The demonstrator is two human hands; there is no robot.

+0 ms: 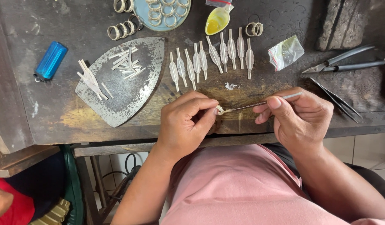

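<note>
At the far edge of the table [46,116], a blue dish [139,16] holds silver rings. Near the edge, the left hand [186,125] pinches a small ring [219,110]; the right hand's [298,118] fingers grip a thin brush [263,103] touching it.

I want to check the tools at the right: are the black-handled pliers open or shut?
Shut. The pliers lie flat on the bench, their pointed tips together, though the handles spread apart. Neither hand touches them.

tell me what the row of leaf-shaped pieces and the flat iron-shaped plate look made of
Leaf-shaped pieces: probably silver-coloured metal, pale and matte, with thin stems. Iron-shaped plate: likely steel or iron, dull grey, speckled and worn. Exact alloys cannot be told.
</note>
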